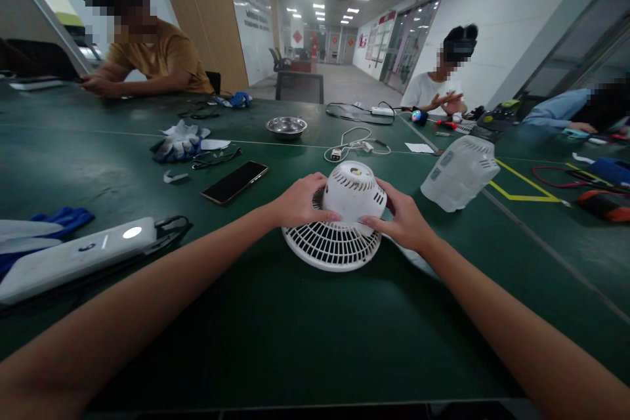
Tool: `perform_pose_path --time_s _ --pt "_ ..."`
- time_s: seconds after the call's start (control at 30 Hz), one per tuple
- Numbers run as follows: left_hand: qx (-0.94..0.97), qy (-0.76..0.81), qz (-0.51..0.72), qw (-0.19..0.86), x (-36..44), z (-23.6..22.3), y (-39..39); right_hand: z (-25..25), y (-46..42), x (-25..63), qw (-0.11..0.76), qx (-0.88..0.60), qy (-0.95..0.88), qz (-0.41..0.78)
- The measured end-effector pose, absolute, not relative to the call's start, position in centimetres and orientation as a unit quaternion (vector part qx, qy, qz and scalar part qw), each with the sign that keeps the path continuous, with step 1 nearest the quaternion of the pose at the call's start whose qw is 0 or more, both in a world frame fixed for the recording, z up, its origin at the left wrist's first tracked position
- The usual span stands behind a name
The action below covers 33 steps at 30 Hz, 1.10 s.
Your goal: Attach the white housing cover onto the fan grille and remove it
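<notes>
A white fan head (352, 193) rests on the green table, its round slatted grille (335, 249) facing down and the rounded motor housing on top. My left hand (308, 200) grips the housing from the left, thumb across its front. From the right side my right hand (401, 213) holds the same housing, its thumb near the left one. Some fingers of both hands are hidden behind the housing. Behind my right wrist a pale flat piece (413, 254) lies partly covered. To the right stands a translucent white plastic housing (457, 174) with slots.
Left of my hands are a phone (235, 182), a white power bank-like device (83, 256) and work gloves (180, 141). Farther back are a metal bowl (286, 127) and a coiled white cable (357, 144). Several people sit around the table. An orange-black tool (603, 205) lies far right.
</notes>
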State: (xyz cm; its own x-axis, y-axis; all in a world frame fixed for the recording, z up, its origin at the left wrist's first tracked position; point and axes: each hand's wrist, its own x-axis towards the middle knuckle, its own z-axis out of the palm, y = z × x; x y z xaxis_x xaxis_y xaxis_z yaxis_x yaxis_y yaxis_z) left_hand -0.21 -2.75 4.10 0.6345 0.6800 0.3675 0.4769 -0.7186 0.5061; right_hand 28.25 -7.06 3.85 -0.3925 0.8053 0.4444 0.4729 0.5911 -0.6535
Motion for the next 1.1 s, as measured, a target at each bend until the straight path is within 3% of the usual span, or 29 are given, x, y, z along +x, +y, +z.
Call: perform_pose_path --time_s 0.3,0.5,0.8,1.1 --pt "0.888 0.316 0.264 0.205 -0.5 4.0 -1.4 3.5 -6.9 27.0 0.384 -0.427 -0.808 0.127" --pt "0.865 0.327 0.349 0.153 0.9 1.8 -3.4 3.0 -7.6 25.0 0.414 -0.484 -0.771 0.029" --pt "0.86 0.27 0.397 0.174 1.3 1.4 -5.2 3.7 -9.1 26.5 0.391 -0.377 -0.783 0.303" --pt "0.877 0.22 0.4 0.148 0.9 1.2 -4.1 3.8 -9.4 26.3 0.395 -0.359 -0.759 0.372"
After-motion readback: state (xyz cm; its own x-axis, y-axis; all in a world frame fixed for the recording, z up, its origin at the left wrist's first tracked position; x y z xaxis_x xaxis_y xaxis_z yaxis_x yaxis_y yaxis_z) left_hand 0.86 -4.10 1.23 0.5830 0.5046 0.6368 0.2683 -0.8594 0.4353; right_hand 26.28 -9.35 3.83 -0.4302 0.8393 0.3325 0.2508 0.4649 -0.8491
